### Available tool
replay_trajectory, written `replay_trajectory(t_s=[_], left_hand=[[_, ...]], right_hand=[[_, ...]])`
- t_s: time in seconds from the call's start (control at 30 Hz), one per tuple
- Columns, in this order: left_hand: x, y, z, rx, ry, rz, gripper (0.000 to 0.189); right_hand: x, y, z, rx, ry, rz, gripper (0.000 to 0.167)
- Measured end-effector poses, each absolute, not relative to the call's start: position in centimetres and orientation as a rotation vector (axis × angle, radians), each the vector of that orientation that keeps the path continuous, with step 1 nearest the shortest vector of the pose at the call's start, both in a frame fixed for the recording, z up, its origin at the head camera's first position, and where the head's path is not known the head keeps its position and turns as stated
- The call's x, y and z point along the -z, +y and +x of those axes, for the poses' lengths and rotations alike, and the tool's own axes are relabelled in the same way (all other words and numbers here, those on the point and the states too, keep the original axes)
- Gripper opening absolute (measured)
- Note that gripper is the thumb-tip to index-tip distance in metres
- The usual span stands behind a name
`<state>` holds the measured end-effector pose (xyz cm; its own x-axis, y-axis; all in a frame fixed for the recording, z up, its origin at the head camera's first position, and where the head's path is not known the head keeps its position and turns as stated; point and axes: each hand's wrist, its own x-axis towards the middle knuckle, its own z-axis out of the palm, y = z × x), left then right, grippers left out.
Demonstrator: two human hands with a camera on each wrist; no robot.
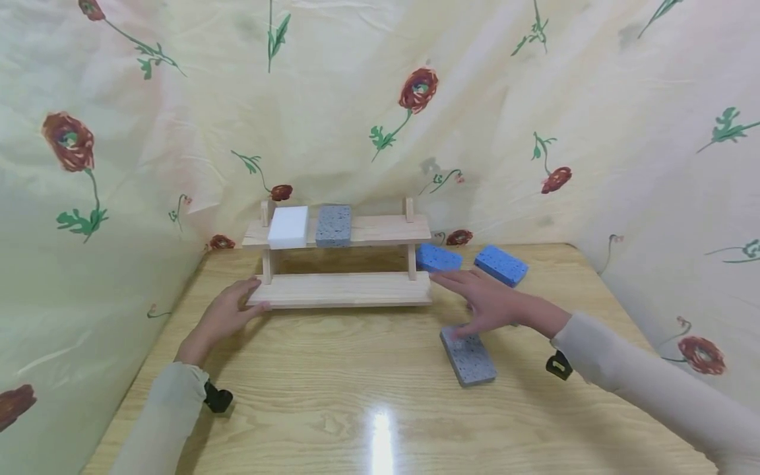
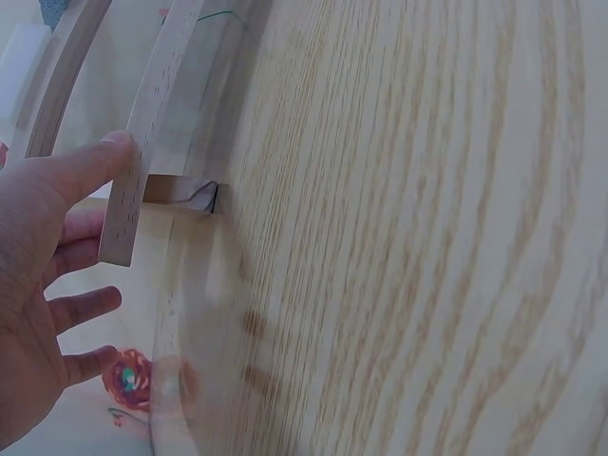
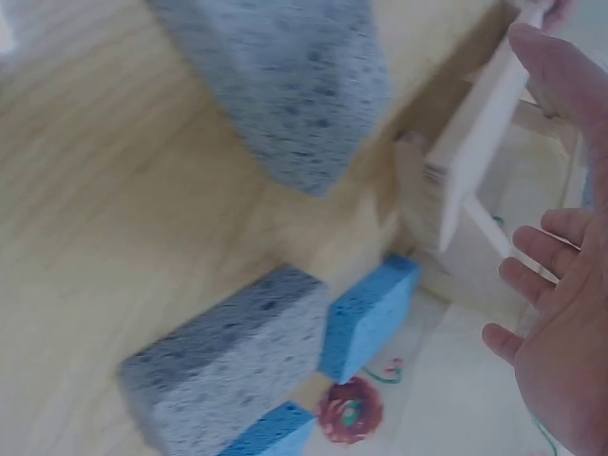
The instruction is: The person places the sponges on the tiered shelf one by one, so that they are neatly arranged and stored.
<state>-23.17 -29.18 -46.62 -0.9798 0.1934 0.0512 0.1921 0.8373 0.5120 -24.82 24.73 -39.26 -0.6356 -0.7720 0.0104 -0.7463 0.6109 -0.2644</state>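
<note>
Two-tier wooden shelf (image 1: pixel 340 282) stands toward the back of the table (image 1: pixel 332 369). Left hand (image 1: pixel 222 313) pinches the lower board (image 1: pixel 356 291) at its left end, thumb in front, probably to steady it. Right hand (image 1: pixel 489 301), fingers spread apart, is near the right end; contact: cannot tell. Blue sponges (image 1: pixel 501 266) crowd that side; sliding room seems greatest frontward.

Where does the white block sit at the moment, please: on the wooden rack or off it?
On it: in the head view, the white block rests on the upper shelf, beside a grey sponge.
</note>
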Motion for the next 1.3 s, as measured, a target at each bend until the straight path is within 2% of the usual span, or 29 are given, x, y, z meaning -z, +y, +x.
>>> replay_trajectory(t_s=[0.4, 0.6, 1.3], left_hand=[[46.3, -29.1, -22.8, -0.852, 3.001, 0.324, 0.076], [46.3, -29.2, -22.9, -0.861, 3.003, 0.329, 0.075], [46.7, -29.4, -23.2, -0.882, 3.003, 0.337, 0.075]], right_hand=[[41.7, 26.8, -23.4, 0.275, 2.636, -1.248, 0.114], [42.0, 27.8, -22.9, 0.253, 2.617, -1.166, 0.116], [43.6, 30.1, -21.7, 0.324, 2.576, -1.131, 0.129]])
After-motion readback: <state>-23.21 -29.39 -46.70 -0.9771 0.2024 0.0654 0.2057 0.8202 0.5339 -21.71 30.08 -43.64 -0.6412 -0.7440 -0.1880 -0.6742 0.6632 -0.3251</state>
